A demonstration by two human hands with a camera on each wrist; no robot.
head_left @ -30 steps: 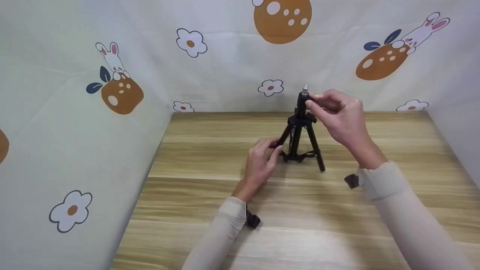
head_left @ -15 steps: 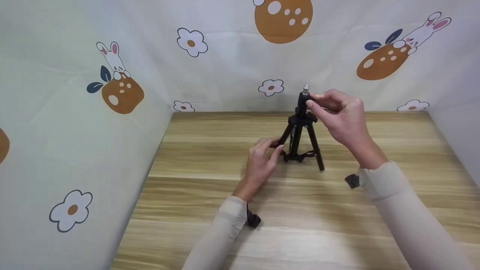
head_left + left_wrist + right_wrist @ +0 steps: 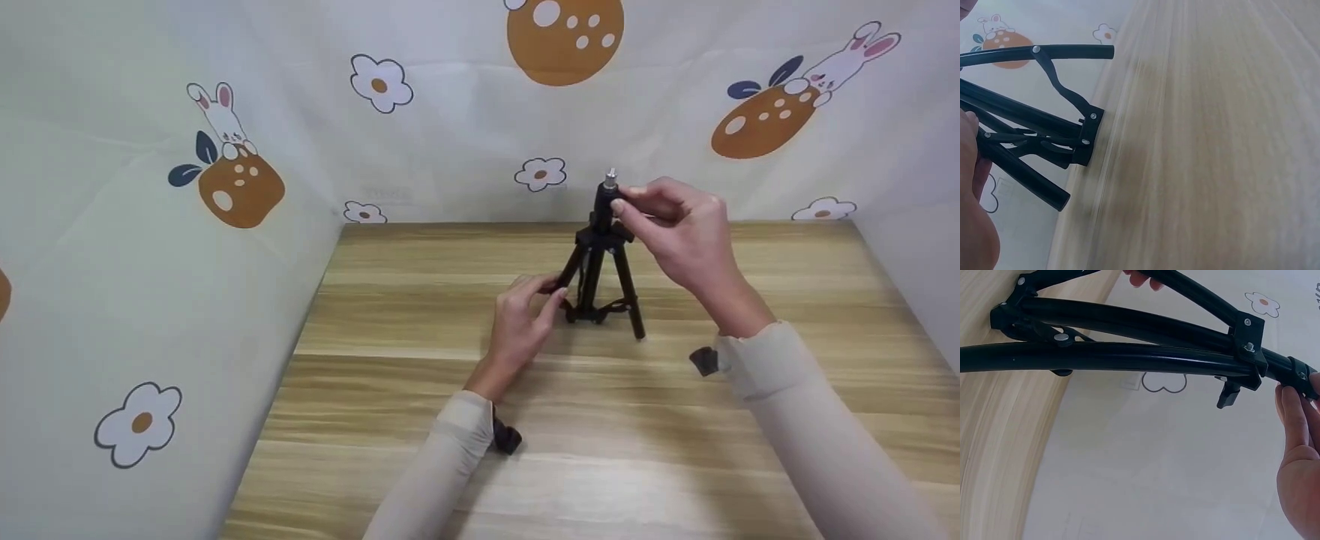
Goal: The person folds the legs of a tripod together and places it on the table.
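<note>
A small black tripod point(image 3: 592, 277) stands nearly upright toward the back of the table, its legs partly spread and a silver screw tip on top. My left hand point(image 3: 521, 319) pinches the left leg low down between thumb and fingers. Up at the top, my right hand point(image 3: 690, 232) pinches the centre column just below the screw. In the left wrist view, braces join the legs point(image 3: 1033, 180) to a bracket at the bottom of the column. The right wrist view shows the collar point(image 3: 1249, 349) where the legs meet, with my right fingers point(image 3: 1296, 419) against the column beyond it.
The wood-grain table point(image 3: 360, 465) reaches back to a pale cloth wall point(image 3: 450, 135) printed with rabbits, oranges and flowers. Another cloth wall point(image 3: 135, 300) borders the left side. Black wrist devices point(image 3: 507, 436) sit at both cuffs.
Both hands keep their hold at the same spots. The near right leg's foot has shifted very slightly inward and up in the head view.
</note>
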